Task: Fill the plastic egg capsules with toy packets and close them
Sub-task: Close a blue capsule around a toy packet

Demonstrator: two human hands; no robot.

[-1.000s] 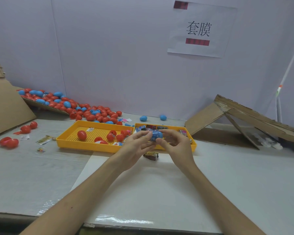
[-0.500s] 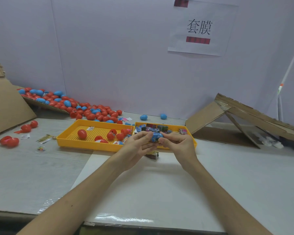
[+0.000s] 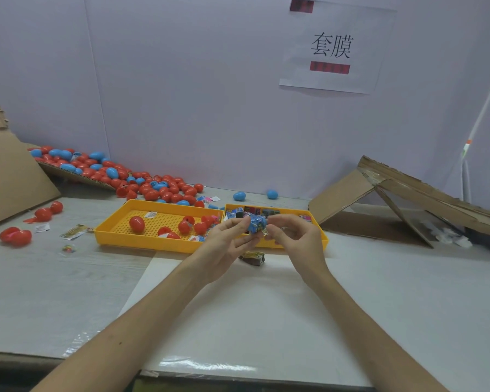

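My left hand [image 3: 226, 244] and my right hand [image 3: 294, 236] meet above the front edge of the right yellow tray [image 3: 321, 236]. Between their fingertips they hold a blue egg capsule [image 3: 256, 224] with a toy packet crumpled at its opening. Whether the capsule is closed is hidden by the fingers. Another toy packet [image 3: 253, 257] lies on the white sheet just below the hands. The left yellow tray [image 3: 119, 239] holds several red egg capsules [image 3: 136, 224]. The right tray holds several toy packets [image 3: 252, 212].
A heap of red and blue eggs [image 3: 130, 179] spills off cardboard at the back left. Loose red eggs [image 3: 14, 236] and scraps lie at the left. Two blue eggs [image 3: 239, 196] sit by the wall. A folded cardboard ramp [image 3: 402, 202] stands at the right.
The hands stay together at the same spot, still working the blue capsule. The packet now shows more between the fingertips, and my right fingers have shifted slightly.
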